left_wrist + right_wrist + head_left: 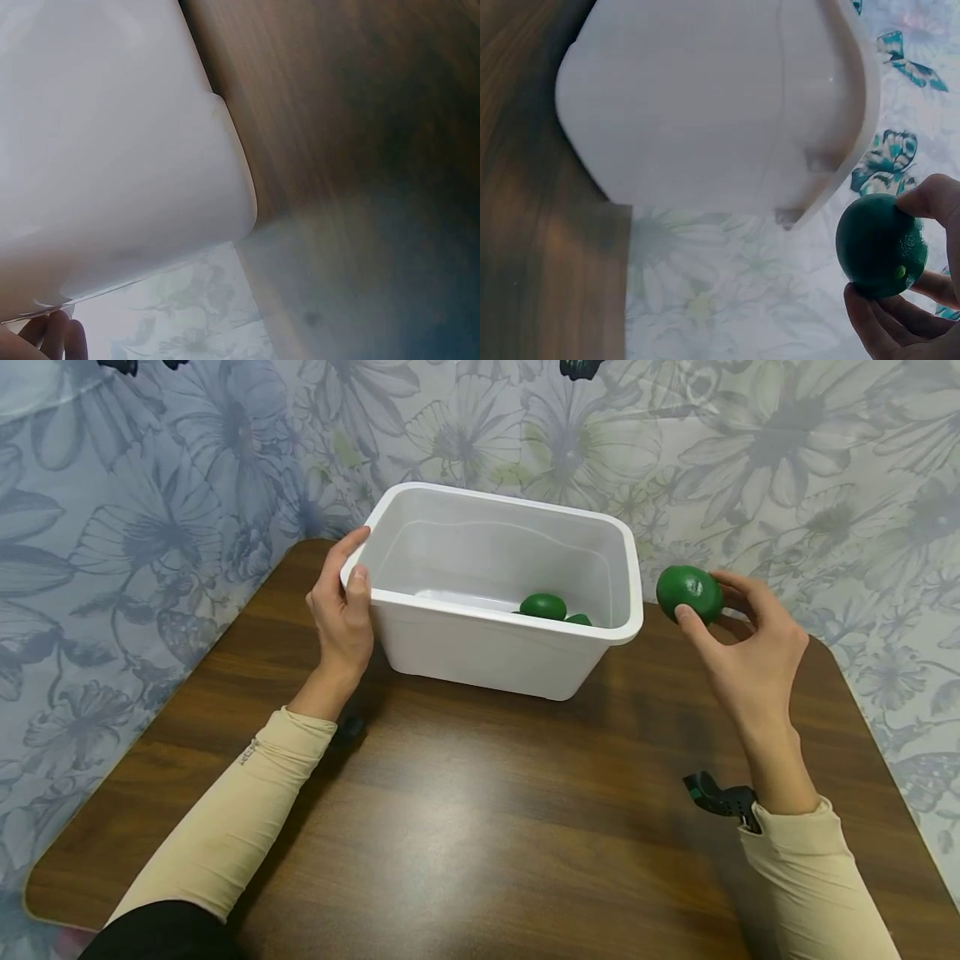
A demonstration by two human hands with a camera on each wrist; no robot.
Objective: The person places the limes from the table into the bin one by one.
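A white plastic bin [480,647] stands on the table, its inside partly showing in the head view. My left hand [342,610] grips its left end, with the thumb at the rim and the fingers around the outer side. Inside, at the right, lie green limes [543,606], partly hidden behind the front wall. To the right of the bin, above the table, my right hand [757,647] holds another dark green lime [688,594] between thumb and fingers. In the right wrist view this lime [880,244] shows a pale stem scar and sits apart from the bin's rim.
The brown wooden table [465,827] has rounded corners. Behind it hangs a flower-patterned covering [465,427], close to the table's back edge. A black strap-like piece [720,795] sticks out at my right wrist.
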